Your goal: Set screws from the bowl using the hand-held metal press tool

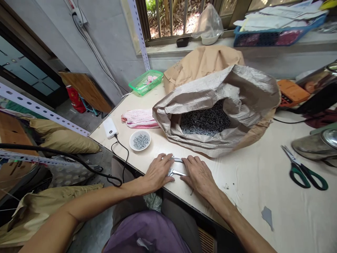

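Near the table's front edge, my left hand (pixel 158 172) and my right hand (pixel 198 173) face each other with a piece of shiny metal hardware (pixel 177 172) between them. It shows as two narrow silver bars with a gap. My fingers cover both its ends, so its exact kind cannot be made out. Fingers and thumb of each hand are closed on an end of it. Just beyond and to the left stands a white bowl (pixel 140 148) of small silver screws. Behind my hands lies a large open paper sack (pixel 184 138) with many dark metal screws inside.
A white power bank (pixel 110 127) with a black cable lies at left, near a pink-striped cloth (pixel 139 118). A green basket (pixel 143 90) stands behind. Green-handled scissors (pixel 302 172), a metal kettle-like vessel (pixel 313 144) and a grey scrap (pixel 267 216) are at right.
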Demonstrator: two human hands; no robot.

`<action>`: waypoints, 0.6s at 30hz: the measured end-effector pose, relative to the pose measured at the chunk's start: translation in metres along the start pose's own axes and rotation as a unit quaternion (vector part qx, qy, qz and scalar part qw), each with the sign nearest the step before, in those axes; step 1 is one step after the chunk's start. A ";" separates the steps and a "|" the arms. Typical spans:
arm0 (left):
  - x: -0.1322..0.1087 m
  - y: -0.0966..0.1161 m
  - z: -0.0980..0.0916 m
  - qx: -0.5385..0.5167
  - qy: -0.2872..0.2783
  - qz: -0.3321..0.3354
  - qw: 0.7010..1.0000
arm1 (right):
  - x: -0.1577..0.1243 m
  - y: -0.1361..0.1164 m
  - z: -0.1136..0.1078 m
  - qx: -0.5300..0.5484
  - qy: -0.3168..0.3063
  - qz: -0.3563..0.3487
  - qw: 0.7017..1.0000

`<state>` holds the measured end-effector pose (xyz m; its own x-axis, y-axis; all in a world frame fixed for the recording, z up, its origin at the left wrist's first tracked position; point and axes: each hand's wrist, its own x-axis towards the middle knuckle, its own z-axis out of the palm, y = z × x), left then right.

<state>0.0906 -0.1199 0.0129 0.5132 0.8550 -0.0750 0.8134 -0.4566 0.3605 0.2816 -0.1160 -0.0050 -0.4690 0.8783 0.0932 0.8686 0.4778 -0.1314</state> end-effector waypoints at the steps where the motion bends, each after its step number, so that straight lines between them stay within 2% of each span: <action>1: 0.007 0.002 0.002 0.007 -0.013 0.025 1.000 | -0.001 -0.001 0.000 -0.004 -0.004 0.003 1.000; 5: 0.028 0.004 0.003 0.027 -0.077 0.065 0.995 | -0.008 -0.007 0.003 -0.018 -0.004 0.017 1.000; 10: 0.033 0.004 -0.005 0.026 -0.088 0.080 0.993 | -0.011 -0.012 0.002 -0.054 0.015 0.065 0.996; 18: 0.034 0.007 -0.002 0.010 -0.102 0.043 0.994 | -0.006 -0.008 -0.011 -0.036 -0.008 0.018 0.999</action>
<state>0.1133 -0.0937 0.0144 0.6240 0.7462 -0.2320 0.7684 -0.5320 0.3556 0.2789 -0.1254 0.0062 -0.4389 0.8956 0.0728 0.8942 0.4433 -0.0630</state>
